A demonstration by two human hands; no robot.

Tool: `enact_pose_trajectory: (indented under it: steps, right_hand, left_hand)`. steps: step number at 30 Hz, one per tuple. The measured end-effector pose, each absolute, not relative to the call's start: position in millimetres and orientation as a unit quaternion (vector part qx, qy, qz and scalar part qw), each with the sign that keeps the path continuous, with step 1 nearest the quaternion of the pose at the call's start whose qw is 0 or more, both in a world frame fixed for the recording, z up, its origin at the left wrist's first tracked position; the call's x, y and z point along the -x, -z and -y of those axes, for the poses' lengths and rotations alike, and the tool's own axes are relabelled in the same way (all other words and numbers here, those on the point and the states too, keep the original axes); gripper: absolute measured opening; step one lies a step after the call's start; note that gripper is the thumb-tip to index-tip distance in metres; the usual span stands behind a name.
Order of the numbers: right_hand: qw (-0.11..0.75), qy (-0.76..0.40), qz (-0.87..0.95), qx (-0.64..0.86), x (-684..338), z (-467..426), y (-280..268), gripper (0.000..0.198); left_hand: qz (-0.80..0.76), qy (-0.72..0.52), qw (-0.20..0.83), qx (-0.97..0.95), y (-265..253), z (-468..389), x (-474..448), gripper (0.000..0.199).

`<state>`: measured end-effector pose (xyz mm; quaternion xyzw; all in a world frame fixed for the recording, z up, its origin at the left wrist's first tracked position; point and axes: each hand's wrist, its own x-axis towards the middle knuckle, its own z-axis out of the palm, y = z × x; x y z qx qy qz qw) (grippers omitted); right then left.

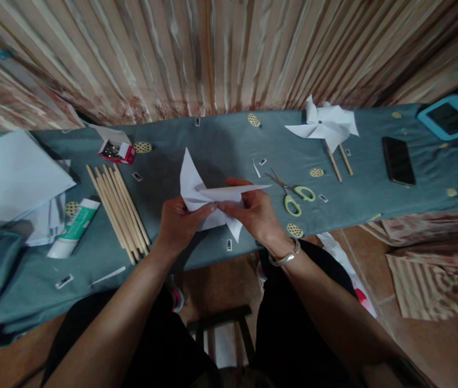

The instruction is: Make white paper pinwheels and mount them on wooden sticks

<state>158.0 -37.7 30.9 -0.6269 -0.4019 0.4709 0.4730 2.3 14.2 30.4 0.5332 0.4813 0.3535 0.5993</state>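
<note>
A white paper pinwheel with folded blades is held between both hands above the cloth-covered table. My left hand grips its left side, the thumb pressed near the centre. Opposite, my right hand pinches the right side, its thumb tip almost meeting the left one at the middle. One blade points up at the left, another sticks out to the right, and a third hangs down. Just right of my right hand lie scissors with light green handles, blades apart. The fingers behind the paper are partly hidden.
Wooden sticks lie left of my hands, beside a green and white glue tube, a red box of metal pins and white paper sheets. Finished pinwheels, a phone and a blue-framed tablet are at right.
</note>
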Motion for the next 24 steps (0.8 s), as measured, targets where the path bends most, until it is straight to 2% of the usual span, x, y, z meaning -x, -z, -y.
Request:
enact_pose_trajectory:
  steps: [8, 24]
  right_hand:
    - [0.473, -0.452, 0.412, 0.634, -158.6, 38.0, -31.1, 0.035]
    - [0.473, -0.444, 0.407, 0.643, -158.0, 37.4, -34.5, 0.017]
  left_hand:
    - [-0.480, -0.358, 0.604, -0.526, -29.6, -15.6, -3.0, 0.019]
    - [-0.484, -0.360, 0.607, -0.517, -29.6, -16.0, -2.7, 0.021]
